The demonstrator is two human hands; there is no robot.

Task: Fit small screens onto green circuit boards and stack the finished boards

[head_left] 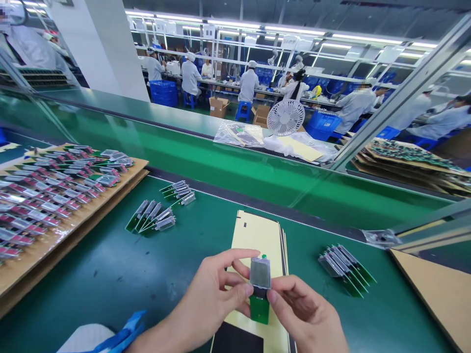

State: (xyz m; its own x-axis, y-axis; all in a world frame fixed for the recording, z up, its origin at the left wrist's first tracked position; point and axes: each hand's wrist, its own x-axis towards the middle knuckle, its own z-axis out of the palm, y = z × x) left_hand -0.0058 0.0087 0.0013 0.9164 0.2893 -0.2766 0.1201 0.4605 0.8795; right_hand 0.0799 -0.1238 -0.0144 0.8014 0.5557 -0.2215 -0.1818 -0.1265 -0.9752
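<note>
- Your left hand (213, 294) and right hand (305, 316) meet at six o'clock over the green bench (110, 274), both pinched on one small circuit board (259, 289) with a grey screen on top.
- Left hand: narrow, thumb and forefinger closed round the screen's left edge and top corner, the other fingers curled behind.
- Right hand: narrow, thumb pressing the board's right edge just below the screen; its other fingers are hidden underneath.
- To do this well, grip by the edges only, keep fingertips off the screen face, and hold the board level above the stack of yellow sheets (257, 235) lying directly beneath it.
- At three o'clock, a fanned row of finished-looking boards (346, 272) lies near your right hand.
- At ten o'clock, two more small groups of boards (154, 215) rest well apart from your hands.
- At nine o'clock, a cardboard tray (91, 206) is packed with rows of boards.
- At twelve o'clock, beyond the belt, a white fan (285, 117) stands, with coated workers seated behind.
</note>
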